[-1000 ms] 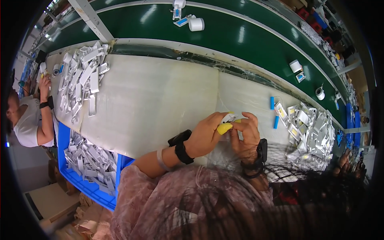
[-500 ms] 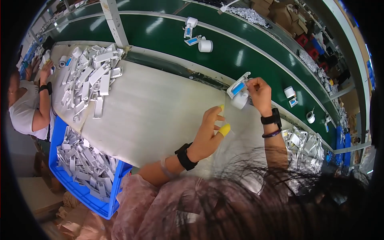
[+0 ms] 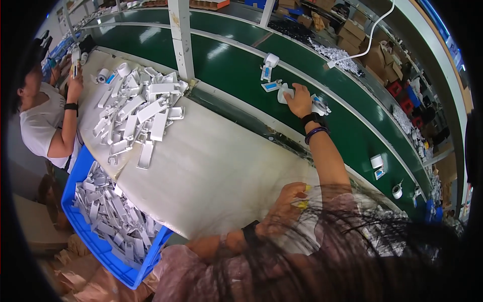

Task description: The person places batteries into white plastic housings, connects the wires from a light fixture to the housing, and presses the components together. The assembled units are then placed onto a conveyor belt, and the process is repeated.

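Out over the green belt, my right hand (image 3: pixel 300 102) is closed round a white cylindrical part (image 3: pixel 286 94). A flat white piece with a blue strip (image 3: pixel 270 86) lies right beside that part. On the hand's other side, a white assembly (image 3: pixel 320 104) rests on the belt. My left hand (image 3: pixel 286 207) hovers low over the near worktable, its fingers bent and apart, with yellow covers on two fingertips. Clear plastic (image 3: pixel 303 237) lies close to it, and loose hair hides part of this area.
White plastic pieces (image 3: pixel 160 126) are heaped on the pale worktable (image 3: pixel 216 171). More fill a blue crate (image 3: pixel 108 256) at left. Another white cylinder (image 3: pixel 271 60) and further assemblies (image 3: pixel 377 161) sit on the belt. A post (image 3: pixel 181 40) rises at the belt's edge; a co-worker (image 3: pixel 48 121) works far left.
My right hand has moved away over the belt, leaving the white assembly it held there and taking hold of a cylindrical part. My left hand has dropped nearer to me. The view has shifted.
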